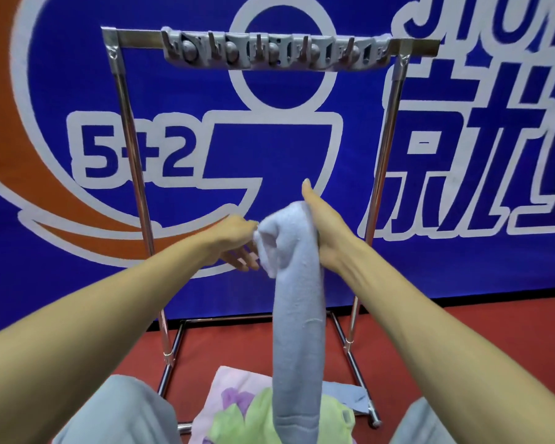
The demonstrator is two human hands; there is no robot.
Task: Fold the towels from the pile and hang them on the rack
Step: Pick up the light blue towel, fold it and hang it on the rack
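Observation:
A pale blue towel [297, 318] hangs in a long narrow fold in front of me, its lower end reaching down to the pile. My right hand [324, 229] grips its top from the right side, thumb pointing up. My left hand [237, 243] pinches the towel's upper left corner, its other fingers spread loosely. The chrome rack [130, 129] stands straight ahead; its top bar carries a grey strip of clips or hooks [276, 51] and no towel. The pile [237, 408] lies on the floor between my knees, with a pink flowered towel, a light green one and a blue one.
A large blue, white and orange banner [269, 149] covers the wall right behind the rack. The floor [247, 350] is red. The rack's base bars [356, 373] run along the floor beside the pile. My knees in grey trousers [119, 415] frame the pile.

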